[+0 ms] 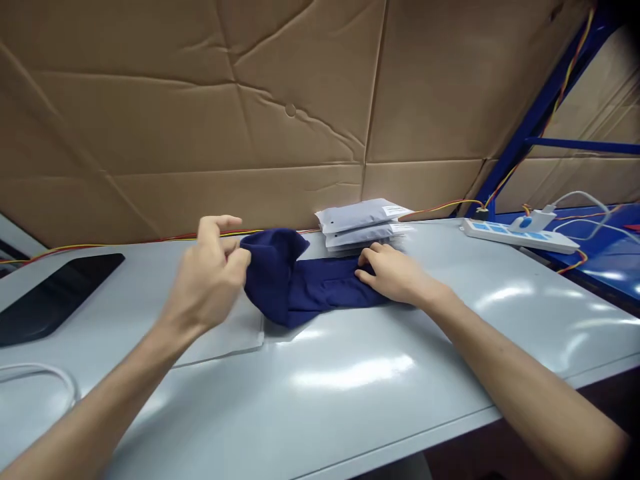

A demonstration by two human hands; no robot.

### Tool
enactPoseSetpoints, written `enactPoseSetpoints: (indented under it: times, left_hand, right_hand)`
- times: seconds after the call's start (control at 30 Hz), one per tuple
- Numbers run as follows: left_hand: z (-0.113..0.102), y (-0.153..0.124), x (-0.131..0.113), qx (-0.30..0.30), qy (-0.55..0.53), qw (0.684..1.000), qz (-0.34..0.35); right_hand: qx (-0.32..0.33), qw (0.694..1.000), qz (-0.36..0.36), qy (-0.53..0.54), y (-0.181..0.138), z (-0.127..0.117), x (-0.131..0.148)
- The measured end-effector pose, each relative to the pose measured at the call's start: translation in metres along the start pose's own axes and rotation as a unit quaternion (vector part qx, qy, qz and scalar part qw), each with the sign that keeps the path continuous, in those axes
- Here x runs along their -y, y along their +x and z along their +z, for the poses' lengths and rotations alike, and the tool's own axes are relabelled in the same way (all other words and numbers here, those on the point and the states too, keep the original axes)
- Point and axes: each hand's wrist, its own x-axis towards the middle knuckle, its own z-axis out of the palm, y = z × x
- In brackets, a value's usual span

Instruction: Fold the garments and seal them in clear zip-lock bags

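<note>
A strip of navy blue folded fabric [327, 287] lies across the table. My left hand [210, 280] pinches its left end between thumb and bent fingers, with the index finger sticking out. That end is raised off the table and folds over on itself. At the other end, my right hand [393, 272] rests on the fabric with curled fingers gripping it against the table. Just behind the right hand, several flat packets in frosted plastic bags [363, 217] are stacked, with white labels at their right side. White sheet-like material [230, 337] lies partly under my left hand.
The glossy grey table [350, 393] backs onto a cardboard wall [300, 133]. On the left lie a flat black object [60, 293] and a white cable [45, 368]. A power strip [520, 237] with a plugged-in charger sits at the right, near a blue metal frame [530, 120].
</note>
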Motion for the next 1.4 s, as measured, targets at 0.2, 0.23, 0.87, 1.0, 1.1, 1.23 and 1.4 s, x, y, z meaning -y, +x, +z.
enactPoseSetpoints:
  times: [0.2, 0.23, 0.87, 1.0, 1.1, 1.23, 1.4]
  left_hand:
    - [-0.009, 0.019, 0.017, -0.072, 0.031, 0.997, -0.027]
    - [-0.004, 0.02, 0.021, -0.071, 0.054, 0.996, 0.003]
    - [0.019, 0.019, 0.049, 0.16, 0.25, 0.939, 0.176]
    - [0.022, 0.022, 0.052, 0.124, 0.235, 0.945, 0.192]
    - [0.025, 0.022, 0.053, 0.114, 0.181, 0.947, 0.241]
    - [0.027, 0.018, 0.05, 0.166, 0.166, 0.935, 0.267]
    - [0.029, 0.017, 0.052, 0.193, 0.171, 0.935, 0.242]
  right_hand:
    - [0.004, 1.0, 0.015, -0.005, 0.001, 0.0, -0.007]
    - [0.005, 1.0, 0.015, -0.009, 0.001, 0.0, -0.007]
    - [-0.001, 0.999, -0.011, 0.046, 0.003, 0.005, -0.012]
    - [-0.002, 0.997, -0.025, 0.079, 0.003, 0.005, -0.013]
    - [0.005, 0.993, -0.04, 0.109, 0.002, 0.0, -0.015]
    - [0.018, 0.989, -0.06, 0.132, 0.001, -0.004, -0.019]
    - [0.019, 0.988, -0.068, 0.137, 0.003, -0.003, -0.02]
